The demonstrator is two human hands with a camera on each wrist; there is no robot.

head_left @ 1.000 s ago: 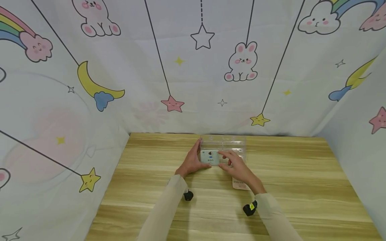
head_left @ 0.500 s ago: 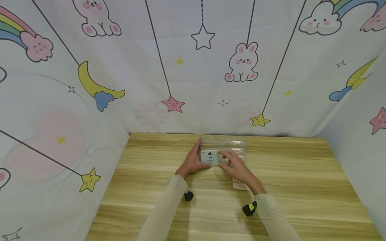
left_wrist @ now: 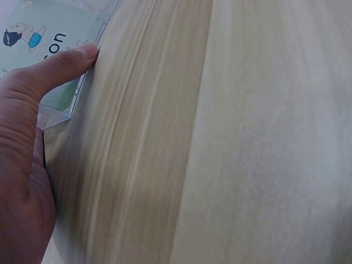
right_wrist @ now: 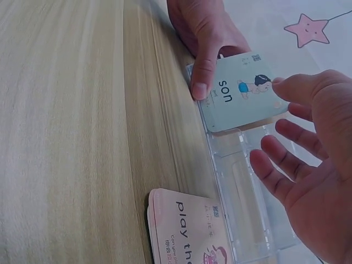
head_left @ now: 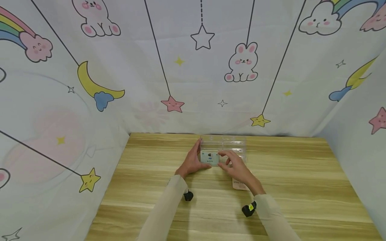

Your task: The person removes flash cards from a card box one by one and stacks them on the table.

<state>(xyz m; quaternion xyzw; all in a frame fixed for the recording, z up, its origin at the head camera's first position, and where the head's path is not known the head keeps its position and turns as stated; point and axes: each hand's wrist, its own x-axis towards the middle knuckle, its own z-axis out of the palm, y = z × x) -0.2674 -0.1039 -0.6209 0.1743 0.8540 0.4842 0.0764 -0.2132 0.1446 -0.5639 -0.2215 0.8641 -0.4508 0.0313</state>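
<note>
A pale green flash card (head_left: 209, 157) reading "son" lies at the left end of a clear plastic compartment box (right_wrist: 242, 181). My left hand (head_left: 193, 161) grips the box's left end. Its thumb lies over the box's near edge and the card's lower part, as the left wrist view shows. My right hand (head_left: 236, 167) holds the card's right side between thumb and index finger. The other right fingers are spread loosely above the box's compartments in the right wrist view. Whether more cards lie beneath the green one is hidden.
A pink stack of cards (right_wrist: 187, 231) printed "play the" lies on the wood-grain table (head_left: 144, 187), partly beneath my right forearm in the head view. A white curtain (head_left: 193, 77) printed with cartoon stars and rabbits hangs behind the table.
Both hands stay almost in place. The green card sits very slightly lower in the head view, with a thin pale edge showing along its top.
</note>
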